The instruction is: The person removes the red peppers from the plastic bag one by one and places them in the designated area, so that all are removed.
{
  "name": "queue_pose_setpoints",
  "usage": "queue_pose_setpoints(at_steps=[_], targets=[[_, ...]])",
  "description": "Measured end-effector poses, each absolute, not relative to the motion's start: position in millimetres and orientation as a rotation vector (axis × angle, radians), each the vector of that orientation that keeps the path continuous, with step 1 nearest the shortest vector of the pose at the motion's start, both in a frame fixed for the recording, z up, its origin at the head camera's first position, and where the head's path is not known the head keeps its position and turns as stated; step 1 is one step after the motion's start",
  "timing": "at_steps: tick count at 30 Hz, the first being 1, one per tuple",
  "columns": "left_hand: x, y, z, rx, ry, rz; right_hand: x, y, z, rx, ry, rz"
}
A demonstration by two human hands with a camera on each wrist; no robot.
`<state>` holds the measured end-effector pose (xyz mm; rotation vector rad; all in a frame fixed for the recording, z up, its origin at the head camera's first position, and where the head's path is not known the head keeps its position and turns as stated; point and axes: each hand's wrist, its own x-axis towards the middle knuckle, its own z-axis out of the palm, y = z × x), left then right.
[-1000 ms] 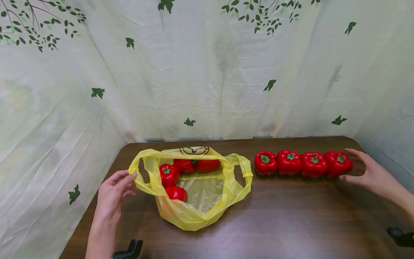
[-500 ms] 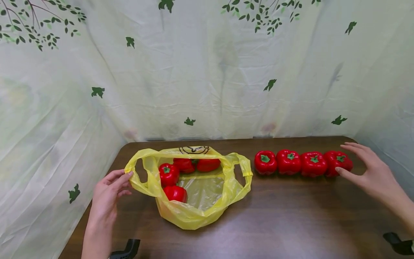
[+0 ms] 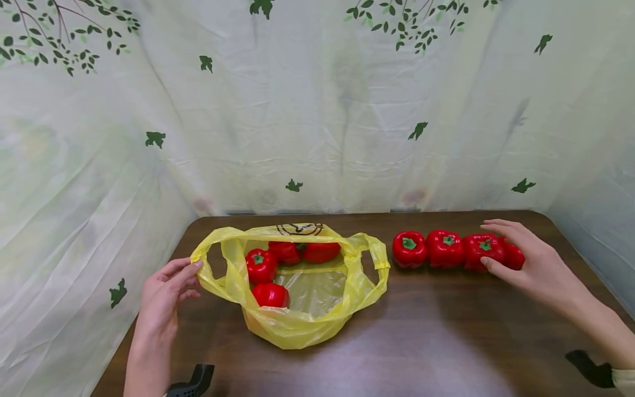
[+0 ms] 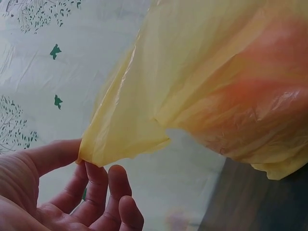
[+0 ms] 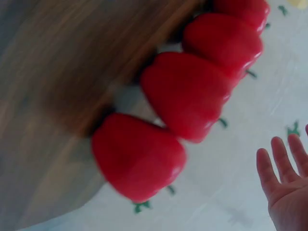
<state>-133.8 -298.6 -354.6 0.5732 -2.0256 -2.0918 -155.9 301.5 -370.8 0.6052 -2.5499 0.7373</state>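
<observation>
My left hand [image 3: 166,295] pinches the left handle of a yellow plastic bag [image 3: 307,333] between thumb and fingertips, pulling it out sideways; the left wrist view shows the same pinch. Several red bell peppers [image 3: 262,266] sit inside the wide-mouthed bag, mostly along its left and back. At the right, a row of several more bell peppers [image 3: 444,249] stands on the table. My right hand [image 3: 536,262] hovers over the right end of that row, fingers and thumb spread around the last two, partly hiding the rightmost pepper [image 5: 138,156]. In the right wrist view the palm is apart from them.
A brown wooden table [image 3: 421,342] lies beneath everything. A pale curtain [image 3: 317,121] with leaf prints hangs behind and beside it. The bag's right handle [image 3: 378,256] stands close to the leftmost pepper of the row. Black wrist mounts [image 3: 590,368] show at the bottom.
My right hand has moved left from the right end of the row to over its last two peppers. My left hand has drawn the bag handle slightly left.
</observation>
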Motion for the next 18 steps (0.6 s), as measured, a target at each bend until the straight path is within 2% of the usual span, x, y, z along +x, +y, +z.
queue_pose_setpoints(at_steps=[18], targets=[[-135.5, -298.4, -350.8, 0.616, -2.017, -2.094, -156.1, 227.6, -351.2, 0.962, -2.582, 0.724]])
